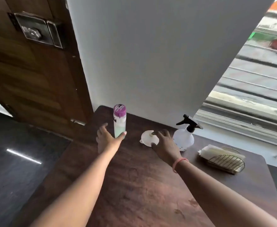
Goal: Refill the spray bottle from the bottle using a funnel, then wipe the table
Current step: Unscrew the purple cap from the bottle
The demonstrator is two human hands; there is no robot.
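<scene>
Head view — left hand (107, 138): spread wide, fingers parted, thumb tip against the lower front of the bottle, the other fingers behind and to the left of it; it has not closed round anything.
Head view — right hand (164, 145): open and arched over the funnel, fingertips at its far rim and thumb at its near rim; whether it grips or only touches, I cannot tell. A pink band sits on the wrist.
Bottle (119, 122): upright near the table's far left corner, clear with a purple cap, pale liquid in its lower part.
Funnel (149, 138): white, lying on the table between the bottle and the spray bottle, partly covered by the right hand.
Spray bottle (184, 136): upright just right of the funnel, translucent white body, black trigger head on top pointing left.
Wire holder (227, 163): gold-coloured, lying at the right side of the table with folded pale cloth or paper (216, 152) in it — apart from both hands.
Table (142, 185): dark brown wood grain, set against a white wall.
Surroundings: a wooden door with a metal lock at left, a window at right.
</scene>
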